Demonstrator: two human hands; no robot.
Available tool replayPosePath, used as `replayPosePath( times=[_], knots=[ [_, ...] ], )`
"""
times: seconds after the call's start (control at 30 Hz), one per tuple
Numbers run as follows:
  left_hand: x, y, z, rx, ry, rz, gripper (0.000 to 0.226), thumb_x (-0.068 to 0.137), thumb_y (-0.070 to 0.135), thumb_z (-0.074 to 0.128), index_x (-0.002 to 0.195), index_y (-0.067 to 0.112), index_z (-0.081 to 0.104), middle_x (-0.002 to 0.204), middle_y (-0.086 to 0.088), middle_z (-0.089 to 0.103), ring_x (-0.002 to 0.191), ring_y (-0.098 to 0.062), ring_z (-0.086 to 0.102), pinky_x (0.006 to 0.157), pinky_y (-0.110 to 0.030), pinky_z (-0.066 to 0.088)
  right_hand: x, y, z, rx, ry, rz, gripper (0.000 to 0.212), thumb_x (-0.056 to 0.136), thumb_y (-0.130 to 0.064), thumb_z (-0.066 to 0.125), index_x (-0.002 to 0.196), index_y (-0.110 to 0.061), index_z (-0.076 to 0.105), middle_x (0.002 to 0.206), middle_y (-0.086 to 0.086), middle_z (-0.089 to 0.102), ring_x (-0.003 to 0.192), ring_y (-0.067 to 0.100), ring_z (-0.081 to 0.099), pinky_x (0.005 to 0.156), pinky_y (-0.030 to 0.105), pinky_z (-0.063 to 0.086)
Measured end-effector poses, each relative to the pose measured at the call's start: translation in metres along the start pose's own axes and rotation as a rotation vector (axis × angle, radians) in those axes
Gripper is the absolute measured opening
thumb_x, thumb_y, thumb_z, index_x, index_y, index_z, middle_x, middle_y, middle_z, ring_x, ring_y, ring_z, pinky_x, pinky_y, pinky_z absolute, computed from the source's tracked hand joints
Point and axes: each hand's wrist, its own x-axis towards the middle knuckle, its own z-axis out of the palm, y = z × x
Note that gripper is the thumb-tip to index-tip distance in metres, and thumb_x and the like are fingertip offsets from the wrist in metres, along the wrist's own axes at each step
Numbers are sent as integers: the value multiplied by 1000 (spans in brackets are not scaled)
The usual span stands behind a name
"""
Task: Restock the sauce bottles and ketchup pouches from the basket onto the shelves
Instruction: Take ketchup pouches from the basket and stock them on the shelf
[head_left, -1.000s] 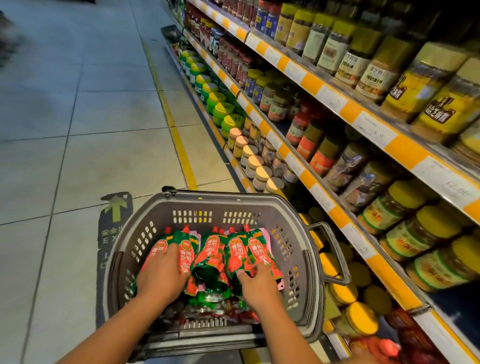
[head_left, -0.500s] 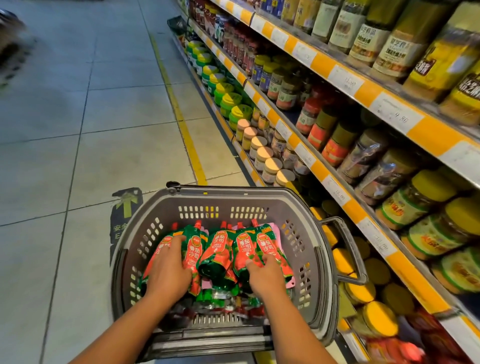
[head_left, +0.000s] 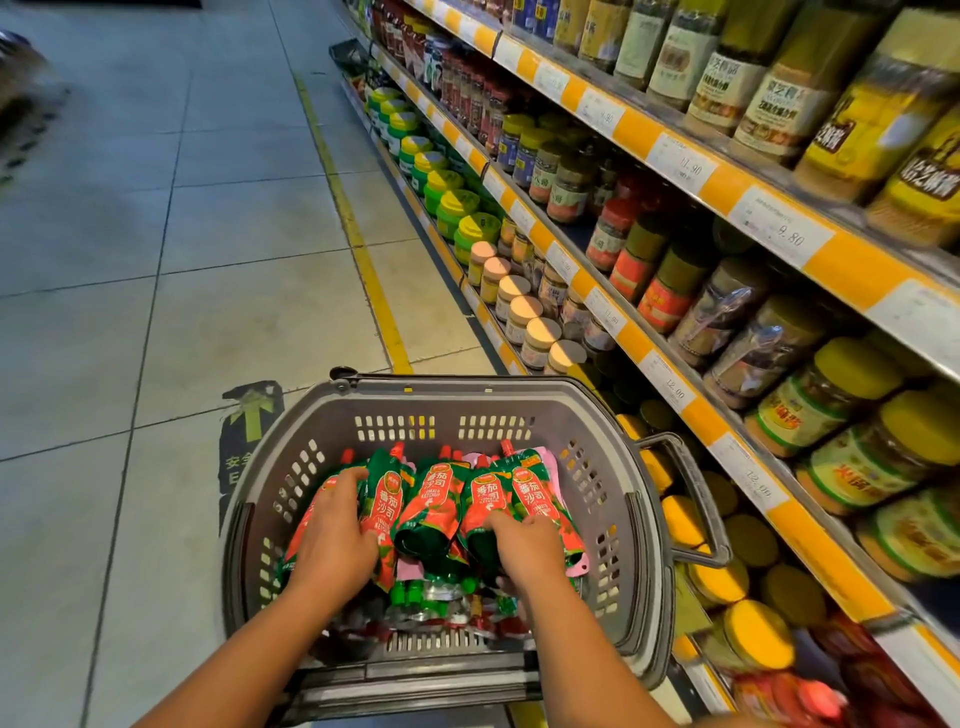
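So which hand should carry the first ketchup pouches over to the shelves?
Probably the right hand. It rests on the ketchup pouches at the basket's right side, nearest the shelves. The left hand would have to cross over the basket.

Grey perforated plastic basket (head_left: 602, 462), dark grey handle. Red-and-green printed ketchup pouches (head_left: 434, 499) w/ red caps, white lettering; one pink pouch edge underneath. Metal shelves (head_left: 639, 130) w/ orange edge strips, white price tags. Jars: green/yellow lids far end, peach lids mid, yellow lids near. Pale grey tiled floor (head_left: 130, 234) w/ yellow line, black sticker w/ green arrow.
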Motion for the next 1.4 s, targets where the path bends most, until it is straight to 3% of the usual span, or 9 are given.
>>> replayPosePath(
  times=[0.1, 0.23, 0.4, 0.63, 0.8, 0.9, 1.03, 1.2, 1.4],
  knots=[
    [4, -2, -7, -125, -29, -92, 79, 82, 4, 73, 144, 37, 38, 123, -2, 57, 98, -20, 64, 75, -48, 61, -8, -2, -4, 156, -62, 53, 71, 65, -36, 71, 129, -10, 56, 116, 13, 65, 97, 30, 67, 55, 28, 56],
    [5, 0, -18, -290, -20, -248, 85, 77, -12, 74, 150, 22, 44, 109, -6, 63, 84, -26, 69, 68, -49, 62, -19, -2, -14, 346, -130, 101, 41, 80, -13, 70, 119, -6, 61, 113, 21, 63, 98, 36, 68, 66, 42, 65],
    [-2, -2, -32, -561, 10, -431, 70, 78, -23, 67, 142, 1, 53, 96, -8, 65, 89, -33, 68, 83, -55, 60, -38, -4, -31, 552, -189, 152, 21, 85, -4, 65, 106, -3, 62, 122, 25, 60, 110, 44, 62, 72, 48, 64],
    [-23, 16, -55, -969, -103, -559, 37, 88, -19, 56, 123, -8, 60, 101, -28, 71, 81, -37, 70, 68, -48, 55, -77, -7, -47, 691, -267, 126, 20, 86, -1, 64, 104, -4, 60, 114, 24, 58, 99, 41, 62, 79, 52, 63],
    [-54, 54, -72, -1137, -258, -444, 27, 97, -12, 42, 112, -7, 63, 74, -16, 76, 69, -29, 73, 69, -48, 53, -102, -11, -57, 792, -324, -2, 27, 85, 6, 62, 110, -3, 60, 123, 27, 56, 109, 45, 62, 87, 58, 60],
    [-68, 73, -81, -1265, -327, -416, 28, 91, -9, 45, 113, -7, 63, 96, -26, 76, 81, -36, 75, 77, -54, 62, -115, -13, -67, 894, -388, -120, 30, 87, 11, 58, 113, -2, 63, 120, 28, 64, 102, 43, 64, 85, 55, 61],
    [-78, 87, -91, -1380, -410, -362, 49, 86, -6, 46, 133, -5, 59, 130, -29, 65, 120, -40, 60, 119, -56, 34, -132, -9, -89, 964, -462, -253, 59, 81, 15, 58, 135, -11, 60, 122, 28, 69, 109, 43, 63, 88, 54, 57],
    [-99, 114, -103, -1379, -523, -225, 48, 85, -8, 46, 132, -3, 56, 121, -26, 66, 107, -37, 63, 118, -56, 35, -157, 3, -115, 972, -512, -333, 67, 77, 21, 61, 135, -13, 61, 128, 31, 65, 114, 46, 62, 101, 64, 50],
    [-131, 148, -101, -1366, -649, -92, 49, 91, -4, 56, 139, 2, 54, 136, -29, 61, 129, -43, 55, 120, -60, 31, -186, 20, -136, 1096, -469, -386, 63, 78, 8, 71, 136, -13, 56, 128, 32, 64, 113, 49, 63, 89, 67, 54]
  ],
)
